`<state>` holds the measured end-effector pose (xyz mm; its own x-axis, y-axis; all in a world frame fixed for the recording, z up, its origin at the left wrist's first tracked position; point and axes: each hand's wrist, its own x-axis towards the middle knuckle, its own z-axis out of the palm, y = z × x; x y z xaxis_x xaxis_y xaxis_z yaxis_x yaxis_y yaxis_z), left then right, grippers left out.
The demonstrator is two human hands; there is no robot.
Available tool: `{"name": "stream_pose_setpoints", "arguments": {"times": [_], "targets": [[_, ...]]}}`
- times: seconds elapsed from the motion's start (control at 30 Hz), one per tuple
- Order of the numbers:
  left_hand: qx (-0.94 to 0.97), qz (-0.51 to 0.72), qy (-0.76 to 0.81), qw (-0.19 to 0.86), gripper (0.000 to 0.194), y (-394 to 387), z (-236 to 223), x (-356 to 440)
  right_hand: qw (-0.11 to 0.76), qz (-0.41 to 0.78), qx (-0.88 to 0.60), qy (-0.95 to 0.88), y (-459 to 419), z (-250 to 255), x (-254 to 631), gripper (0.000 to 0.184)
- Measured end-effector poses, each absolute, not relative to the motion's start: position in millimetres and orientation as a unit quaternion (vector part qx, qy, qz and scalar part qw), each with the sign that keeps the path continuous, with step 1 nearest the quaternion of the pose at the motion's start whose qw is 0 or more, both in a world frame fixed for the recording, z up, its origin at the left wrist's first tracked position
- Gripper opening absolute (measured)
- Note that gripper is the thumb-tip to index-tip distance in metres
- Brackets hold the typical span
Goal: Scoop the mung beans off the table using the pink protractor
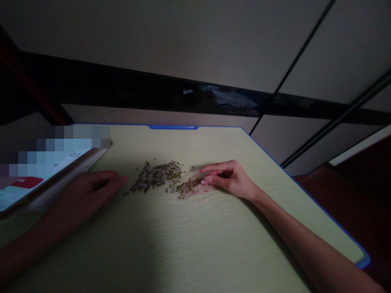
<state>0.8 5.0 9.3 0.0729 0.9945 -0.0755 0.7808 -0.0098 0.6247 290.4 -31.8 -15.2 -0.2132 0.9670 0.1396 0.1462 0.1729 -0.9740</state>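
A loose pile of small green beans (159,176), mung beans by their look, lies spread on the pale wood-grain table (189,244). My right hand (233,179) pinches a clear plastic bag (200,178) with faint pink print between thumb and fingers. The bag lies low over the table, and some beans sit in or under its left end; which of the two I cannot tell. Left of the pile, my left hand (91,188) is closed, thumb tip against the curled fingers. Whether anything small is between those fingertips is hidden.
A lit tablet or phone screen (27,182), partly blurred out, leans at the table's left edge. The table has a blue rim (174,127). Behind it stand pale cabinet panels (171,44) with a dark glossy strip. Reddish-brown floor (339,195) shows at right.
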Motion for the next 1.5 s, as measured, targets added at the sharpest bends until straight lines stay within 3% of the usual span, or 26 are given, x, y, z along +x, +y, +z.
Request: {"name": "stream_pose_setpoints", "arguments": {"times": [0.33,0.9,1.07,1.2,1.5], "targets": [[0.688,0.201,0.648,0.259,0.039,8,6,-1,0.432,0.494,-0.399,-0.641,-32,-16,284,0.021],[0.695,0.201,0.638,0.263,0.040,6,8,-1,0.269,0.566,-0.343,-0.700,-44,-2,285,0.019],[0.705,0.213,0.621,0.268,0.040,6,7,-1,0.347,0.582,-0.372,-0.635,-39,-3,298,0.018],[0.720,0.234,0.598,0.262,0.040,10,0,-4,0.400,0.520,-0.442,-0.612,-35,-5,315,0.017],[0.736,0.236,0.573,0.273,0.039,9,-1,-4,0.417,0.484,-0.484,-0.598,-42,-11,316,0.026]]}}
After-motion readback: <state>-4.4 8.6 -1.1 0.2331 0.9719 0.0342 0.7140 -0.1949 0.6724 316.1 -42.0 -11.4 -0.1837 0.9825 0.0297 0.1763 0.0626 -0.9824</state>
